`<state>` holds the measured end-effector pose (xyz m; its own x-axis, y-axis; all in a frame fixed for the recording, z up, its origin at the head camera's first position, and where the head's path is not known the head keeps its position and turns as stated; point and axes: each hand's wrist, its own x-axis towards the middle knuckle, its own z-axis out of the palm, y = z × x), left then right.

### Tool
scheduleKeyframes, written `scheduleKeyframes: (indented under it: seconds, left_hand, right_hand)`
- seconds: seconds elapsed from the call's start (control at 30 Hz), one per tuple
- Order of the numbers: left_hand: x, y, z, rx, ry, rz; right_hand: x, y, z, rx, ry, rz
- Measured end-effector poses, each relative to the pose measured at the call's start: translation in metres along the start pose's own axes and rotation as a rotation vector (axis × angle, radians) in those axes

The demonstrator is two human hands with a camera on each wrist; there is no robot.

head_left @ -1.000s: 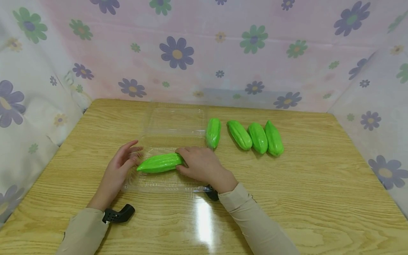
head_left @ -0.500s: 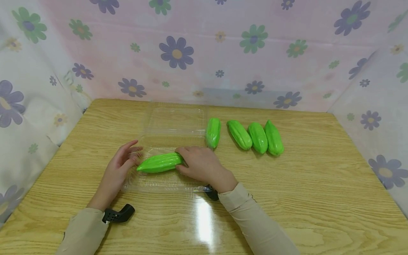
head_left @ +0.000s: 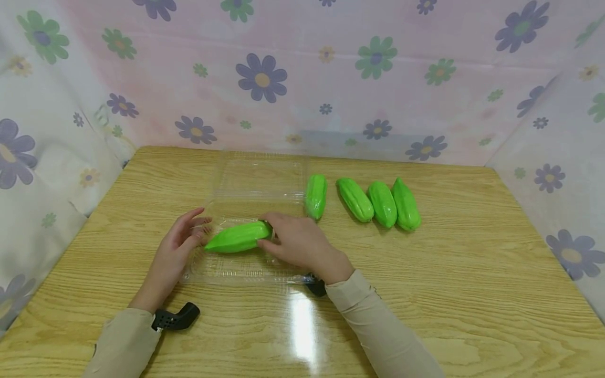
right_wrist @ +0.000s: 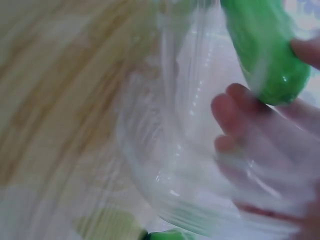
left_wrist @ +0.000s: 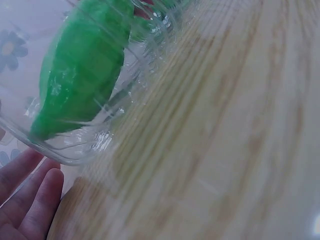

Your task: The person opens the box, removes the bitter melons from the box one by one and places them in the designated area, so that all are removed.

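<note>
My right hand (head_left: 299, 239) pinches the blunt end of a bright green, ridged, pointed fruit (head_left: 238, 237) between thumb and fingers. The fruit lies lengthwise over the base of a clear plastic clamshell box (head_left: 231, 274), its tip toward the left. In the right wrist view, the thumb is on one side of the fruit (right_wrist: 272, 60) and the fingers are under its end. My left hand (head_left: 181, 236) stays at the box's left wall, fingers loosely spread and holding nothing. Its fingertips (left_wrist: 47, 187) are right by the rim in the left wrist view.
The box's lid (head_left: 262, 173) lies folded back behind the base. One more green fruit (head_left: 316, 197) lies beside the lid's right edge. Further right, three similar fruits lie side by side, the middle one (head_left: 383, 205) among them. A flowered cloth (head_left: 302, 79) hangs behind the wooden table (head_left: 472, 273).
The right hand has tilted the green fruit and shifted it slightly up and away, its tip moving a little right. The left hand has not moved.
</note>
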<state>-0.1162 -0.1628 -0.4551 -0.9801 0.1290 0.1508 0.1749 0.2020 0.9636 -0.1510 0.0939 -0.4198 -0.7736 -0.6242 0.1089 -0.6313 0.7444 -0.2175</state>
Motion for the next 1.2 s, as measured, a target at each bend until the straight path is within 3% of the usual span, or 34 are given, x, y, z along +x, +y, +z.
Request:
scheduleKeyframes:
  seconds: [0.23,0.43,0.7,0.9,1.2]
  left_hand:
    - [0.000,0.000,-0.001,0.024,0.000,-0.019]
    - [-0.001,0.001,-0.001,0.007,-0.012,0.013]
    - [0.000,0.000,-0.001,-0.011,-0.004,0.015]
    - [0.001,0.000,0.000,-0.013,-0.003,0.012]
    - [0.001,-0.001,-0.001,-0.020,-0.003,0.035]
  right_hand:
    - [0.000,0.002,-0.002,0.166,0.021,0.031]
    - [-0.002,0.004,-0.008,0.382,0.037,0.084]
    - [-0.002,0.012,-0.015,0.701,0.122,0.125]
    - [-0.002,0.020,-0.023,0.811,0.189,0.172]
    - [-0.013,0.016,-0.058,0.929,0.221,0.212]
